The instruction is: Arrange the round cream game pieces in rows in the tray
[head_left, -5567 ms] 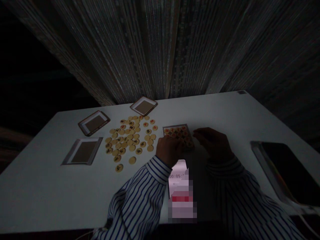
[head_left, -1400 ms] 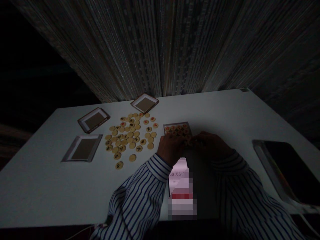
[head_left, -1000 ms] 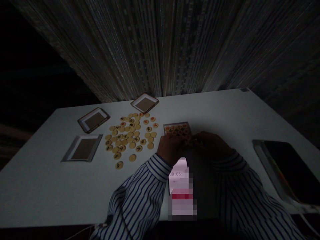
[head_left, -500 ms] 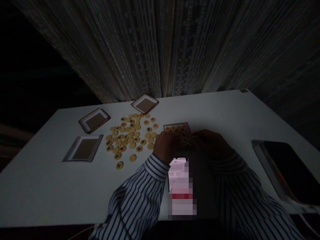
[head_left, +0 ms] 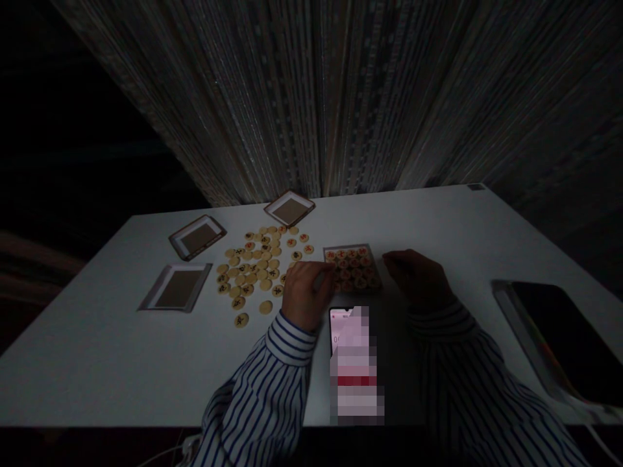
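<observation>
A shallow square box point(head_left: 367, 292) stands in front of me, filled with rows of round Chinese chess pieces point(head_left: 351, 263) whose visible characters are mostly red. My left hand point(head_left: 305, 292) is at the box's left edge, thumb and fingers pinched together; anything between them is hidden. To the right of the box, apart from it, my right hand point(head_left: 417, 275) hovers or rests low with curled, closed fingers. The dark hides whether it holds anything. Many loose chess pieces point(head_left: 261, 264) lie scattered to the left, some face down, others showing black or red characters.
Three shallow box trays point(head_left: 158, 289) lie at the left and back of the white table point(head_left: 97, 363). A lit phone point(head_left: 341, 324), partly pixelated, lies below the box. At right is a dark tablet-like slab point(head_left: 559, 331) with a cable. A patterned curtain point(head_left: 331, 97) hangs behind.
Both hands have drawn apart from over the box, the left leftwards and the right slightly rightwards. More of the filled box now shows. The view has shifted a little.
</observation>
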`<state>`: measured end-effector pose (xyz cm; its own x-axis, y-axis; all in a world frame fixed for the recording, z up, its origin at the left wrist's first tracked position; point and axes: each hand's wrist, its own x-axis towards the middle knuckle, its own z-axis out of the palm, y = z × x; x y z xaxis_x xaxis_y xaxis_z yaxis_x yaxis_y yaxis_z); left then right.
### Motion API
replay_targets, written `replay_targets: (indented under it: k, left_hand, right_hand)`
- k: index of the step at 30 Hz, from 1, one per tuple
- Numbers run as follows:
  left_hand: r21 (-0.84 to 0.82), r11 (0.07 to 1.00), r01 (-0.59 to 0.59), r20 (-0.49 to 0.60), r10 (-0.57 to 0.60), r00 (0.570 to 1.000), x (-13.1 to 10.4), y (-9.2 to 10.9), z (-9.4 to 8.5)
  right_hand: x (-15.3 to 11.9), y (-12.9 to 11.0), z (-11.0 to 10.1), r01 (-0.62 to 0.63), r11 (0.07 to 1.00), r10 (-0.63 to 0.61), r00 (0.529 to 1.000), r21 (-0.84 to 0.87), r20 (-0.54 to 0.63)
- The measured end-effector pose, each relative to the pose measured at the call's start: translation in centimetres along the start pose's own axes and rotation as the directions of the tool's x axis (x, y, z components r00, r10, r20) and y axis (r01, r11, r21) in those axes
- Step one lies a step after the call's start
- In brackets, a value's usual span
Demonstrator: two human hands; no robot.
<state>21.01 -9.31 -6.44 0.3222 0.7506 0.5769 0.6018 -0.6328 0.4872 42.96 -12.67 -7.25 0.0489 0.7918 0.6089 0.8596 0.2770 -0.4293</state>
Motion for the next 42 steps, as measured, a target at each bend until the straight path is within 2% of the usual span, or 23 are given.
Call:
replay_targets:
  k: [6,13,22,37,42]
  left_hand:
    - [0.065,0.998,-0.023,-0.079,0.028,0.996,-2.6,-0.9,-1.1]
    - [0.073,0.995,-0.073,-0.109,0.081,0.991,-4.0,-2.1,-0.2]
    - [-0.012,0.988,-0.153,-0.035,0.152,0.988,-4.4,-1.5,0.3]
    - [-0.014,0.995,-0.100,0.034,0.100,0.994,-4.6,-1.8,0.3]
    - [-0.014,0.995,-0.098,-0.004,0.098,0.995,-4.5,-1.7,0.2]
  right_hand:
    - [-0.1,-0.3,0.0,0.020,1.000,-0.019,0.999,0.019,-0.029]
    - [-0.1,-0.2,0.4,0.041,0.999,-0.040,0.999,0.028,-0.015]
    - [-0.1,-0.6,0.4,0.036,0.997,-0.037,0.999,0.062,0.016]
    - [-0.2,-0.7,0.4,0.027,0.997,-0.029,0.999,0.075,0.031]
    - [-0.3,-0.3,0.6,0.049,0.997,-0.050,0.999,0.067,0.018]
